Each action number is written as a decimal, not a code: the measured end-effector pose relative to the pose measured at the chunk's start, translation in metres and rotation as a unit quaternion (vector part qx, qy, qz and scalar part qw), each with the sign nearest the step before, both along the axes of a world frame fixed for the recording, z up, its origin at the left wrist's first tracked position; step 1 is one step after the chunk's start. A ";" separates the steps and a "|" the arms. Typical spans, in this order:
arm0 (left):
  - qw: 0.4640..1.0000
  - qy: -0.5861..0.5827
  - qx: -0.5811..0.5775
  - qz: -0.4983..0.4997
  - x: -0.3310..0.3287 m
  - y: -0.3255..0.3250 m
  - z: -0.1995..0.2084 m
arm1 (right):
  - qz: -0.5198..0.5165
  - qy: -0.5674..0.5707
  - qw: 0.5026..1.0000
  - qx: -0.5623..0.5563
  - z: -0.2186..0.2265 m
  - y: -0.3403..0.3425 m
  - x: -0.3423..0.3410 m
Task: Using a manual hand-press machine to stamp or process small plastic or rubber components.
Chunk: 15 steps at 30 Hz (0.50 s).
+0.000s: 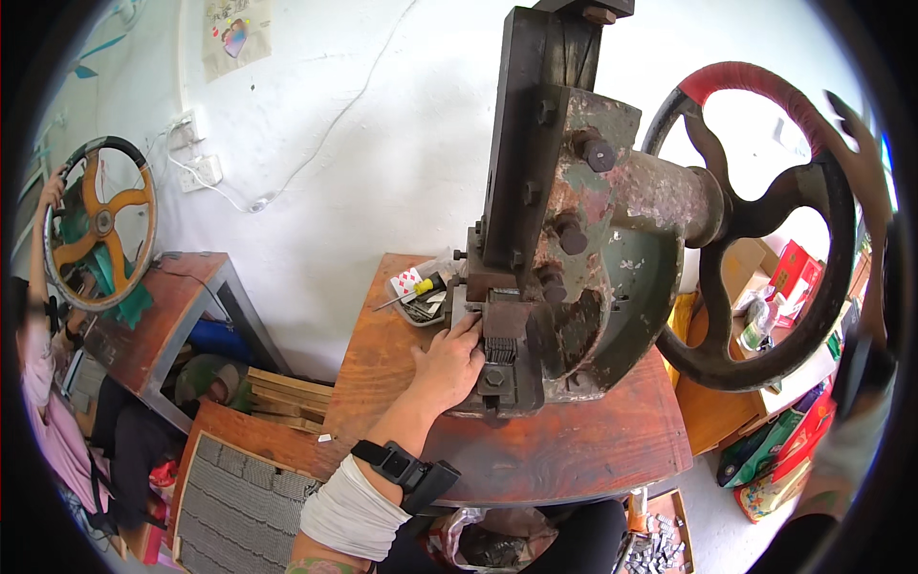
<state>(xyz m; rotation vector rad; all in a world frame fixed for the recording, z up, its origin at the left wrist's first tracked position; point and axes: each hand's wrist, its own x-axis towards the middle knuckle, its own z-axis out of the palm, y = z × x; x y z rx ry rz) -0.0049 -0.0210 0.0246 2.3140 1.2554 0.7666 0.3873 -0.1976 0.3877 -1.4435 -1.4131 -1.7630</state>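
My left hand (449,366) reaches to the die block (500,335) of a heavy hand-wheel press (583,220). Its fingers are closed against the block's left side, and whatever they may pinch is hidden. At the far right my right hand (861,158) lies along the outer rim of the large handwheel (760,78), beside its red wrapping. That hand is somewhat blurred, with fingers stretched rather than wrapped round the rim. Behind my left hand, a clear plastic tray (418,311) holds a yellow-handled screwdriver (424,286), small metal pieces and a playing card.
The press stands on a reddish wooden table (583,445). To the left, rows of grey parts fill a wooden board (239,512), and a co-worker's arm (46,206) reaches another handwheel (102,225). A plastic bag (492,536) lies on my lap, near a box of metal pieces (665,540).
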 end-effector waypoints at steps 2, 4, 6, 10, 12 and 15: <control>1.000 -0.003 -0.002 -0.009 0.008 -0.001 0.001 | 0.182 0.541 0.756 -0.322 0.028 0.015 -0.038; 1.000 0.014 -0.010 0.013 0.004 0.002 -0.002 | 0.253 0.472 0.799 -0.273 -0.011 0.024 -0.067; 1.000 0.017 -0.008 0.019 -0.003 0.002 0.000 | 0.316 0.396 0.835 -0.217 -0.042 0.011 -0.076; 1.000 0.014 -0.024 -0.004 0.006 0.000 0.002 | 0.331 0.473 0.815 0.052 -0.184 -0.048 -0.083; 1.000 0.006 -0.022 -0.002 0.002 0.002 -0.002 | 0.307 0.445 0.838 0.072 -0.284 -0.007 -0.059; 0.999 0.021 -0.022 0.010 0.003 0.001 -0.006 | 0.328 0.391 0.838 0.193 -0.328 0.023 -0.080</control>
